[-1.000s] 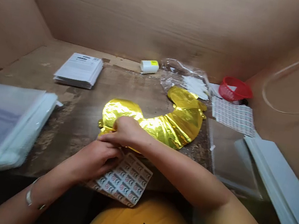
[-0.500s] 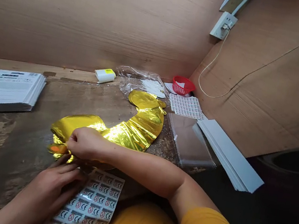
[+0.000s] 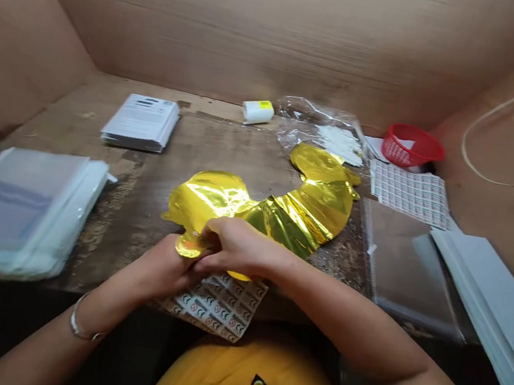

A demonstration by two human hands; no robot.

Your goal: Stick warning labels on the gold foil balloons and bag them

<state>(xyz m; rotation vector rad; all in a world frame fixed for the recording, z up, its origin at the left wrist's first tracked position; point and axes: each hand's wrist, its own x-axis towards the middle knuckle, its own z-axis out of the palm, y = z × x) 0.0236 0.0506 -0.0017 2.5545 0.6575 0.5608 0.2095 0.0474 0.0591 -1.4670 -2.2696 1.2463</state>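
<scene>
A shiny gold foil balloon (image 3: 306,210), flat and curved, lies across the worktable, its lower left end between my hands. My right hand (image 3: 241,246) is closed on the foil there, thumb and fingers bent together. My left hand (image 3: 173,267) is closed at the same end, just below a small gold flap; its fingertips are mostly hidden behind the right hand. Under the hands, at the table's front edge, lies a sheet of CE warning stickers (image 3: 222,308), partly covered by the left hand and the foil.
At left are a stack of clear plastic bags (image 3: 14,198) and a pile of printed cards (image 3: 141,120). A white roll (image 3: 257,112), a bag of white pieces (image 3: 339,142) and a red basket (image 3: 412,146) stand behind. Another sticker sheet (image 3: 409,192), clear sleeves (image 3: 406,270) and white card strips (image 3: 491,291) lie right.
The view has swung left, bringing the plastic bags into sight. My hands have come closer together at the foil's end, and the left hand no longer lies spread over the sticker sheet.
</scene>
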